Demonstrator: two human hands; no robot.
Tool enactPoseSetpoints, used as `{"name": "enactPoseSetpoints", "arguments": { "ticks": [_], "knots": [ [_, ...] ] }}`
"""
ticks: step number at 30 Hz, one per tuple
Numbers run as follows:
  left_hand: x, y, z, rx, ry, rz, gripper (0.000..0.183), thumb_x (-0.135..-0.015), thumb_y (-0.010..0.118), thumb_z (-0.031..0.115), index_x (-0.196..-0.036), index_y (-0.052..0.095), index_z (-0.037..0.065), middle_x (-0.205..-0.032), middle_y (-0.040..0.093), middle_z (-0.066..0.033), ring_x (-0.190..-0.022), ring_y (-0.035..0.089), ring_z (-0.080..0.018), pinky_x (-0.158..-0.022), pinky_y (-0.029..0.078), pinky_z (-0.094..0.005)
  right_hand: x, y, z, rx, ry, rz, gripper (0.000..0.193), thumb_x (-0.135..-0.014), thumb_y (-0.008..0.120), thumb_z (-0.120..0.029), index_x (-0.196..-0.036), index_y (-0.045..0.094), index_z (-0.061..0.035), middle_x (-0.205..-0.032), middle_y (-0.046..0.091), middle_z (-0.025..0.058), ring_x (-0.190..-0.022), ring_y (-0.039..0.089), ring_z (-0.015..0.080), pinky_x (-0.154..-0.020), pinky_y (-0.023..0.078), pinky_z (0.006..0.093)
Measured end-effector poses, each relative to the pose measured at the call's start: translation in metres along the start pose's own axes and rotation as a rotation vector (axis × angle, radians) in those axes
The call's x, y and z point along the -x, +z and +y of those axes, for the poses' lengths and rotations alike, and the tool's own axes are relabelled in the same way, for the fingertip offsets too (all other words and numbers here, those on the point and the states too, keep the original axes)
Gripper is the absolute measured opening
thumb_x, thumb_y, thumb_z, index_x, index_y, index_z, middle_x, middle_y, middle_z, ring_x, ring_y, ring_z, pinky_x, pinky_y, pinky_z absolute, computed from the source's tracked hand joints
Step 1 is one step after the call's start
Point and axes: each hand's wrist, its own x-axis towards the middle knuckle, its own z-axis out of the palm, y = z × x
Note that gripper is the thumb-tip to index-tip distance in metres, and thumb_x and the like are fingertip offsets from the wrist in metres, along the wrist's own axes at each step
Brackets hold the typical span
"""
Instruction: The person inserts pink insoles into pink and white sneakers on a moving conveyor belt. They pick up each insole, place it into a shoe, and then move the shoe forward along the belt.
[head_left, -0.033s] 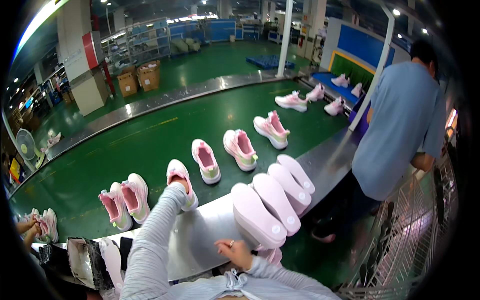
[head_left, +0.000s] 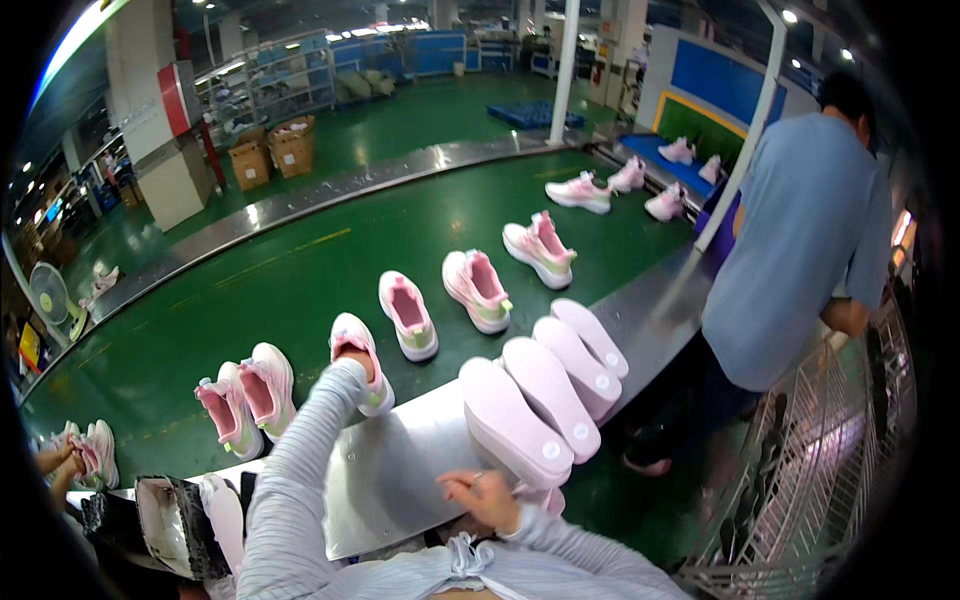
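My left hand reaches down into the opening of a pink and white sneaker; its fingers are hidden inside the shoe. Over the front edge of the metal ledge is my right hand, its fingers loosely bent and apart, with nothing seen in them. Close beyond it lie stacks of pale pink insoles, each top one bearing a small round white sticker. To the right of the held shoe stand a sneaker and another sneaker; a pair of sneakers stands to its left.
More sneakers sit farther along the green belt. A person in a blue shirt stands at the right beside a wire rack. At lower left, another person's hands touch shoes near an open box.
The view has shifted very slightly. My right hand has moved a little to the right and its fingers have changed pose; my left hand stays in the sneaker.
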Motion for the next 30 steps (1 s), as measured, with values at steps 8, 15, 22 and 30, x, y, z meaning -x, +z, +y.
{"name": "enactPoseSetpoints", "arguments": {
  "ticks": [8, 15, 22, 30],
  "knots": [
    [0.027, -0.026, 0.001, -0.177, 0.166, -0.293, 0.035, -0.081, 0.055, 0.025, -0.115, 0.061, 0.021, -0.123, 0.058, -0.0010, -0.115, 0.053, -0.0210, -0.093, 0.043, -0.0344, -0.016, -0.143, -0.044, 0.827, -0.058, 0.699, 0.031, -0.082, 0.063, -0.022, -0.108, 0.060, -0.0061, -0.080, 0.062, 0.0147, -0.074, 0.062, 0.0320, -0.065, 0.049, 0.0386],
    [0.043, -0.054, 0.030, -0.158, 0.086, -0.251, 0.041, -0.076, 0.061, 0.027, -0.115, 0.058, 0.013, -0.120, 0.058, -0.0094, -0.112, 0.054, -0.0258, -0.088, 0.046, -0.0406, -0.037, -0.176, -0.029, 1.171, 0.212, 0.222, 0.076, -0.075, 0.065, -0.049, -0.129, 0.043, 0.0004, -0.077, 0.066, 0.0186, -0.068, 0.065, 0.0347, -0.060, 0.051, 0.0419],
    [0.053, -0.088, 0.068, 0.194, 0.161, 0.734, 0.035, -0.077, 0.065, 0.029, -0.102, 0.062, 0.005, -0.109, 0.062, -0.0158, -0.105, 0.057, -0.0323, -0.082, 0.050, -0.0429, -0.044, -0.181, -0.035, 1.214, 0.266, 0.078, 0.085, -0.070, 0.069, -0.048, -0.133, 0.039, 0.0017, -0.078, 0.066, 0.0192, -0.070, 0.066, 0.0355, -0.063, 0.052, 0.0422],
    [0.042, -0.067, 0.087, 0.114, 0.222, 0.473, 0.029, -0.082, 0.059, 0.034, -0.090, 0.070, 0.009, -0.098, 0.067, -0.0126, -0.092, 0.062, -0.0331, -0.082, 0.049, -0.0409, -0.031, -0.190, -0.056, 1.206, 0.139, 0.266, 0.064, -0.076, 0.067, -0.038, -0.127, 0.049, -0.0029, -0.076, 0.065, 0.0188, -0.069, 0.064, 0.0352, -0.064, 0.050, 0.0428]
  ]
}}
